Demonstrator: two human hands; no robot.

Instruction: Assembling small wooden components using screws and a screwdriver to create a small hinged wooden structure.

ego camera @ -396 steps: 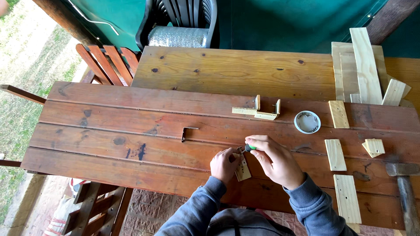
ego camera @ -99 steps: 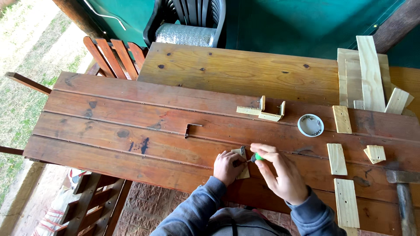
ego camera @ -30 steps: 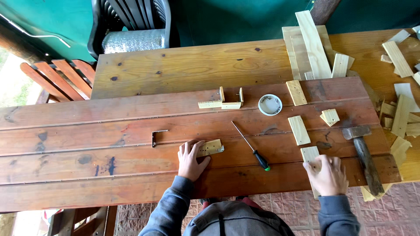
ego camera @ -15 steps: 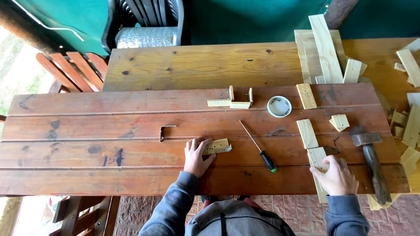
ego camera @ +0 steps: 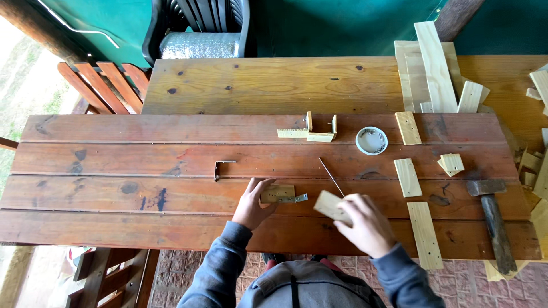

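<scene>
My left hand (ego camera: 253,203) rests on the red-brown table (ego camera: 114,194) and grips the left end of a small wooden block (ego camera: 279,193) that has a metal bracket (ego camera: 295,199) on its right end. My right hand (ego camera: 368,222) holds another small light wooden block (ego camera: 331,206) just above the table, to the right of the first. A screwdriver's thin shaft (ego camera: 331,177) lies on the table and runs under my right hand; its handle is hidden.
A loose metal angle bracket (ego camera: 221,167) lies left of my hands. Farther back are a small assembled wooden piece (ego camera: 311,133) and a white lid with screws (ego camera: 371,140). Wood offcuts (ego camera: 409,177) and a hammer (ego camera: 492,219) lie at the right. Longer boards (ego camera: 436,65) are stacked at the back right.
My right hand has picked up a small wooden block from the right and carried it left, over the screwdriver. My left hand still holds the block with the bracket.
</scene>
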